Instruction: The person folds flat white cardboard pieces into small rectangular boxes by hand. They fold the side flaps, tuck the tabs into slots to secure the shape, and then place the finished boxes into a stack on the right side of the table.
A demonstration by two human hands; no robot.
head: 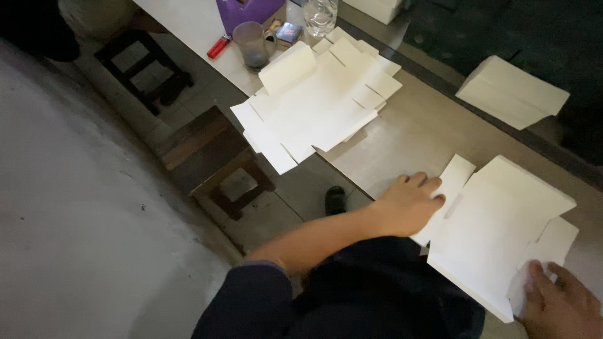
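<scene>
1. Here, the flat box blank (496, 232) under both hands is smooth, matte white card, die-cut with slits and square flaps; it lies at the near edge of the grey table (414, 135), partly overhanging toward the person's dark lap.
2. The left hand (408, 204) rests palm-down, fingers spread flat and not gripping, pressing the blank's narrow left flap against the tabletop.
3. The right hand (559, 304) lies on the blank's lower right corner, fingers bent over a small flap (whether they pinch it or merely press, I cannot tell, since the frame cuts the hand off).
4. Farther along, a loose stack of blanks (317, 100) fans out, same white card, its corners jutting past the table edge.
5. A folded white box (512, 91) sits well apart at the far side.
6. Beyond the stack stand a cloudy plastic cup (252, 44), a red lighter (218, 47) and a purple container (248, 12), cropped at the top.
7. Below the table, a dark wooden stool (210, 160) stands on the dim concrete floor.
</scene>
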